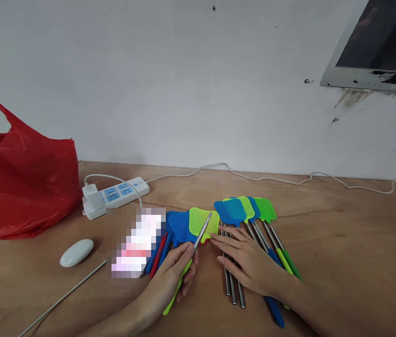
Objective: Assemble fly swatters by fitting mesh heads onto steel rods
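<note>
My left hand [178, 274] is closed around the yellow-green handle and metal rod of a fly swatter [203, 223] whose yellow-green head lies on a pile of blue swatters [180, 227] with red and blue handles. My right hand [245, 257] lies flat with fingers stretched out over the metal rods of a second row of swatters [245, 209] with blue, teal and green heads; its fingertips touch the edge of the yellow-green head.
A wooden table [341, 248] runs to a white wall. A red plastic bag [18, 182] stands at the left, beside a white power strip [115, 194] with a plugged charger and cable. A white oval object [76, 252] lies near a thin rod [61, 299]. A blurred patch [136, 243] covers something.
</note>
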A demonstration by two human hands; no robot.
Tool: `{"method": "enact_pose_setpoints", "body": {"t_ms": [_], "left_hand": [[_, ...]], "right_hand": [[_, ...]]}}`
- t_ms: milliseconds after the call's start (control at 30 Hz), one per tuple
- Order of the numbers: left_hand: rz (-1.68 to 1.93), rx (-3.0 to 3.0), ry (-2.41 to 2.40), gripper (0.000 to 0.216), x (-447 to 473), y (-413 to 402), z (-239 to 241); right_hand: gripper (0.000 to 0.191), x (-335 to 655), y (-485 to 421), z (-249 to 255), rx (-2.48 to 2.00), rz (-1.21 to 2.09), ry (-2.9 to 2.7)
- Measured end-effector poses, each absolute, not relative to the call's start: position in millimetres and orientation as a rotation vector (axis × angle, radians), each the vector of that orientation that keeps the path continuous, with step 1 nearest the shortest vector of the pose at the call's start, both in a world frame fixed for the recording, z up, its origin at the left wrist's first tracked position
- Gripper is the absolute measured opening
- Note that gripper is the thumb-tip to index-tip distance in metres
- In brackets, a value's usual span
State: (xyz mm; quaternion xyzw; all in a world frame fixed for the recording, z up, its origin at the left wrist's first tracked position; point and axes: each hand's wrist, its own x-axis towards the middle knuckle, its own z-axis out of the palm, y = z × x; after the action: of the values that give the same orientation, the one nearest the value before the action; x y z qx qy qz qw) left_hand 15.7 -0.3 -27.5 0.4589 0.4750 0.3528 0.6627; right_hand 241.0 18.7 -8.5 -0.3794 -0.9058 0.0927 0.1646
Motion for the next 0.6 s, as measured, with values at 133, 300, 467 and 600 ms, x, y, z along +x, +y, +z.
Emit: {"method": "enact_pose_setpoints", "body": {"t_ms": [133,300,467,600], "left_hand": [[0.800,1.036,1.079,0.055,15.8,0.4,-29.6],[0.804,1.050,1.097,0.056,16.9,-0.1,-30.3],[0.788,1.051,1.102,0.060,17.1,-0.7,-27.3],[0.793,1.054,1.107,0.061,16.7,0.2,-25.8]], "right_hand": [[0.038,241.3,17.4,-9.7,-1.110,0.222,-2.579],[0.048,241.7,17.7,-13.9,-1.103,0.185,-2.650],[0.050,240.5,17.3,-15.3,-1.080,0.125,-2.637],[0.049,240.6,17.7,-14.1,-1.054,0.059,-2.534]]}}
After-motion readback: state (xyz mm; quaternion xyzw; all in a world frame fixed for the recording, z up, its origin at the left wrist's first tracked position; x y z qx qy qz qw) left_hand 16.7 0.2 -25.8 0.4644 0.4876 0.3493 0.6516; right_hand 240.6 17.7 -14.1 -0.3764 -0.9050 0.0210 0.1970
